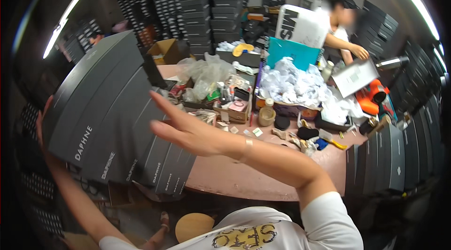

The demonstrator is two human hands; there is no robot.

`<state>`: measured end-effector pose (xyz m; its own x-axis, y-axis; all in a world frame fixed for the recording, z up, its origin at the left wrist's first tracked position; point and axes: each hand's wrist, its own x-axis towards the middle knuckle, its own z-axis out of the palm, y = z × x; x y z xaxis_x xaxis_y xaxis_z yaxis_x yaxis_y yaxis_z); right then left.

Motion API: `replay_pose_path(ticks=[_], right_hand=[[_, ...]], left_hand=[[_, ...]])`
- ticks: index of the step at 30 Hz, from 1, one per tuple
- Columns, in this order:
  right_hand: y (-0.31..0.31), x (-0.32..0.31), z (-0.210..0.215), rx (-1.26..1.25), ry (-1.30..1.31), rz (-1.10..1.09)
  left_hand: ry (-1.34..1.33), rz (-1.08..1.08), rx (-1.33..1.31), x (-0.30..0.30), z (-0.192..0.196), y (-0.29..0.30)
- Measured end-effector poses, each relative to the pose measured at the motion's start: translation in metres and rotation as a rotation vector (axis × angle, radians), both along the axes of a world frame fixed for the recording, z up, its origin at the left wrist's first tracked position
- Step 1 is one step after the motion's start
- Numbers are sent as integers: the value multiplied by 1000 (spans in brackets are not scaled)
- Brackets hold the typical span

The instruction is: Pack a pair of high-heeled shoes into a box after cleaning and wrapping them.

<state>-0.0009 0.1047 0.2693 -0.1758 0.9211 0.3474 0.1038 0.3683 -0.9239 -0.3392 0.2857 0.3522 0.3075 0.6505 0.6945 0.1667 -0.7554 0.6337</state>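
Note:
A row of dark grey shoe boxes (117, 123) stands pressed together at the left end of the table, leaning to the left. My left hand (41, 121) holds the outer side of the leftmost and largest-looking box; most of that hand is hidden behind it. Across the front of the row reaches my right arm. My right hand (185, 130) is open, thumb and fingers apart, close to the right-hand boxes, and nothing is in it. Whether its fingertips touch a box I cannot tell.
The pinkish table (225, 177) carries a box of crumpled white paper (291, 83), plastic bags (206, 74), a jar (267, 115) and a yellow-handled brush (332, 140). More dark boxes (380, 161) stand at the right. Across the table a person handles a white-lined open box (355, 78).

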Motion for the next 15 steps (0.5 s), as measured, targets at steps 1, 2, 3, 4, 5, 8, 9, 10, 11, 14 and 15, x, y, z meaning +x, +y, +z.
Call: replay_pose_path(ticks=[1,2,3,4,5,8,9,10,11,14,15], right_hand=[[16,-9,8,13,67,-30],[17,-11,25,-154,312,104],[31,-14,25,-179,586,152],[37,-11,18,-127,664,124],[45,-8,10,-79,733,105],[-6,27,-17,5,884,194],[-27,27,-36,-78,931,247],[-58,54,-79,-165,886,109],[-87,54,-106,-281,863,21],[-160,65,-211,-482,907,-93],[-173,66,-249,-554,895,-162]], left_hand=[[96,-85,-34,1,21,-16],[69,-230,-133,-1,28,-12],[41,-379,-241,2,32,-6],[130,-288,-145,17,26,-19],[211,-186,-48,43,17,-50],[496,-20,248,111,-18,-134],[385,-121,129,111,-26,-170],[211,-367,-30,141,-78,-169],[213,-433,-278,149,-102,-191],[-59,-666,-1085,180,-219,-212],[-77,-526,-1367,188,-275,-215]])
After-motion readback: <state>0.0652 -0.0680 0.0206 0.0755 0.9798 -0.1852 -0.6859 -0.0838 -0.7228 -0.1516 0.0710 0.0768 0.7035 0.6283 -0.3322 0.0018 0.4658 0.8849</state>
